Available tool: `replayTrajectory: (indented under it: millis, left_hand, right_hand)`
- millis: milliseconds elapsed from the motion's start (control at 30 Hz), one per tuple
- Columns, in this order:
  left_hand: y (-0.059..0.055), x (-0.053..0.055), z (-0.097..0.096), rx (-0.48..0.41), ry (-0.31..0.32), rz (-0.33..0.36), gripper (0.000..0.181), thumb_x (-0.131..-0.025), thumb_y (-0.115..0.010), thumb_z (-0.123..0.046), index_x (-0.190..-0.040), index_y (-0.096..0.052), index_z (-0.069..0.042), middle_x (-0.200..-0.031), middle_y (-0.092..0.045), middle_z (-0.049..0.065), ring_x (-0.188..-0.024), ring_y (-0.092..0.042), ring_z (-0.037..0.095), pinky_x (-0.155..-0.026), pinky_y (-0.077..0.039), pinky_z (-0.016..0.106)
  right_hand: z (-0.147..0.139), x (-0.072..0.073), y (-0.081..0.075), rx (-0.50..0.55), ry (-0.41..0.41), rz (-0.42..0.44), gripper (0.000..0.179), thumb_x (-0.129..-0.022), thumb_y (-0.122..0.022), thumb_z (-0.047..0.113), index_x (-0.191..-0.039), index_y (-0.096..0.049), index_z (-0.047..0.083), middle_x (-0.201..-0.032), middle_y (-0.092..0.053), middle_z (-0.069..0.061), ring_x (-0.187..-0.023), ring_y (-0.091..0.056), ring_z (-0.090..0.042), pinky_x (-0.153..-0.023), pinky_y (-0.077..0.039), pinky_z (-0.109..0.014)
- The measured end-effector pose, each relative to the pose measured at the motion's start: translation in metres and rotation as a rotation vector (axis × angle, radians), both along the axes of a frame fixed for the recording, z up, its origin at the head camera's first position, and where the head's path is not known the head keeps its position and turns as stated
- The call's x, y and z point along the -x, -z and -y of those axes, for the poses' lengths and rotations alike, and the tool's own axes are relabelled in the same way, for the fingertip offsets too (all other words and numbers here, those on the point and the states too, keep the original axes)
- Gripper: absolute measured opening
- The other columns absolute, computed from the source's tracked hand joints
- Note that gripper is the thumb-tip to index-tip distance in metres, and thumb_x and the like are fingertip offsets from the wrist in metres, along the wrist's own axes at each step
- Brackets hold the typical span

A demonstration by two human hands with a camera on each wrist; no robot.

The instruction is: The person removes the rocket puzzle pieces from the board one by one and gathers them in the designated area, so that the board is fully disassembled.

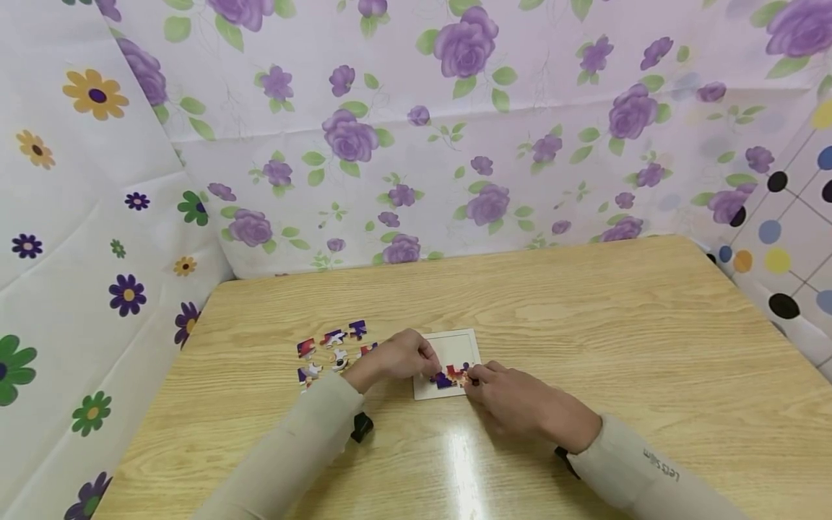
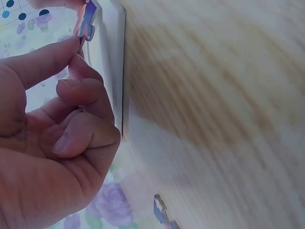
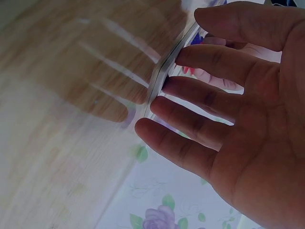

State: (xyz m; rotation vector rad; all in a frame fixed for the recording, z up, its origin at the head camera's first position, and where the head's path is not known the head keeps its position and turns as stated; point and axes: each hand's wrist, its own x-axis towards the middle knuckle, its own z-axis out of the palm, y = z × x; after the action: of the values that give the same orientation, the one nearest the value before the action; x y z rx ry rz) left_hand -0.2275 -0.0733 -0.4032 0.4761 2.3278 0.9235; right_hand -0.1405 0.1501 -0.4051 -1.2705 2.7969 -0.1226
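Note:
A white puzzle tray [image 1: 448,339] lies on the table with several joined purple, red and orange pieces along its near side. Over its left part, my left hand [image 1: 404,354] pinches a puzzle piece [image 2: 87,21] between thumb and index fingertips, the other fingers curled in. Whether that piece touches the joined puzzle pieces [image 1: 445,380] is hard to tell. At the tray's near right corner is my right hand [image 1: 516,397]; in the right wrist view its fingers [image 3: 209,62] are extended, with the tips at the tray's edge.
Loose puzzle pieces [image 1: 339,359] lie to the left of the tray, partly behind my left forearm. The wooden table [image 1: 585,310] reaches back to a flowered cloth [image 1: 403,144], with more patterned cloth on both sides.

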Motion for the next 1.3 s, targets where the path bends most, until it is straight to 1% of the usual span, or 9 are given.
replayTrajectory:
  millis: [100, 200, 367, 500, 633, 833, 1067, 1167, 1300]
  left_hand:
    - [-0.003, -0.001, 0.004, -0.011, -0.011, 0.002, 0.010, -0.096, -0.068, -0.011, -0.090, -0.074, -0.006, -0.088, -0.068, 0.000, -0.079, -0.057, 0.014, -0.070, -0.044, 0.028]
    - [-0.004, -0.001, 0.009, -0.019, -0.025, 0.005, 0.010, -0.096, -0.068, -0.011, -0.091, -0.074, -0.005, -0.089, -0.068, 0.001, -0.080, -0.057, 0.015, -0.072, -0.045, 0.028]
    - [-0.003, -0.001, 0.021, -0.020, -0.051, 0.004, 0.010, -0.096, -0.068, -0.011, -0.093, -0.074, -0.005, -0.091, -0.068, 0.001, -0.078, -0.054, 0.015, -0.069, -0.045, 0.028]
    - [-0.004, -0.002, 0.032, -0.025, -0.054, 0.003, 0.010, -0.097, -0.067, -0.011, -0.093, -0.074, -0.004, -0.094, -0.069, 0.002, -0.075, -0.051, 0.015, -0.065, -0.042, 0.027]
    - [-0.005, -0.002, 0.043, -0.033, -0.054, -0.012, 0.011, -0.096, -0.066, -0.011, -0.091, -0.073, -0.004, -0.091, -0.069, 0.003, -0.073, -0.049, 0.014, -0.065, -0.041, 0.027]
    - [-0.009, -0.005, 0.058, -0.010, -0.072, -0.028, 0.012, -0.097, -0.066, -0.013, -0.093, -0.074, -0.005, -0.091, -0.069, 0.002, -0.075, -0.052, 0.015, -0.067, -0.043, 0.028]
    - [-0.011, -0.007, 0.072, 0.003, -0.093, -0.038, 0.012, -0.097, -0.065, -0.012, -0.095, -0.073, -0.003, -0.094, -0.068, 0.004, -0.079, -0.052, 0.016, -0.069, -0.044, 0.030]
    - [-0.011, -0.008, 0.078, 0.015, -0.120, -0.037, 0.012, -0.097, -0.066, -0.013, -0.096, -0.073, -0.003, -0.094, -0.068, 0.004, -0.081, -0.053, 0.016, -0.072, -0.045, 0.030]
    - [-0.011, -0.010, 0.084, 0.019, -0.145, -0.034, 0.011, -0.096, -0.068, -0.014, -0.094, -0.073, -0.004, -0.094, -0.068, 0.003, -0.079, -0.052, 0.016, -0.070, -0.044, 0.030]
  right_hand:
    - [0.000, 0.000, 0.000, -0.003, 0.000, -0.002, 0.030, -0.096, -0.064, 0.010, -0.124, -0.067, -0.001, -0.127, -0.059, -0.017, -0.117, -0.058, -0.033, -0.096, -0.049, -0.042]
    - [0.000, -0.001, 0.000, -0.001, -0.001, -0.009, 0.030, -0.095, -0.065, 0.010, -0.123, -0.067, -0.001, -0.126, -0.060, -0.017, -0.116, -0.058, -0.033, -0.096, -0.050, -0.042]
    - [0.001, -0.001, 0.000, -0.008, -0.001, -0.014, 0.032, -0.095, -0.064, 0.009, -0.124, -0.067, -0.002, -0.126, -0.059, -0.017, -0.115, -0.058, -0.033, -0.096, -0.050, -0.041]
    - [0.001, -0.001, 0.000, -0.009, 0.000, -0.011, 0.032, -0.095, -0.064, 0.009, -0.125, -0.067, -0.001, -0.126, -0.059, -0.016, -0.115, -0.058, -0.033, -0.095, -0.050, -0.041]
    - [0.001, -0.001, 0.000, -0.019, -0.001, -0.019, 0.032, -0.095, -0.065, 0.010, -0.125, -0.067, -0.001, -0.126, -0.059, -0.016, -0.114, -0.058, -0.032, -0.093, -0.051, -0.040]
    - [0.000, -0.001, -0.001, -0.024, -0.001, -0.021, 0.030, -0.096, -0.063, 0.010, -0.124, -0.066, -0.001, -0.124, -0.060, -0.016, -0.114, -0.058, -0.033, -0.091, -0.052, -0.040]
    - [0.000, 0.000, 0.000, -0.009, -0.010, -0.037, 0.028, -0.095, -0.065, 0.009, -0.121, -0.066, -0.001, -0.123, -0.060, -0.016, -0.111, -0.059, -0.033, -0.090, -0.053, -0.040]
    - [0.000, 0.000, 0.000, -0.006, -0.010, -0.043, 0.028, -0.095, -0.065, 0.009, -0.121, -0.066, -0.001, -0.122, -0.060, -0.016, -0.112, -0.059, -0.033, -0.090, -0.053, -0.040]
    - [0.001, 0.000, 0.000, -0.005, -0.013, -0.049, 0.028, -0.094, -0.066, 0.008, -0.121, -0.066, -0.001, -0.121, -0.060, -0.015, -0.111, -0.059, -0.032, -0.089, -0.053, -0.039]
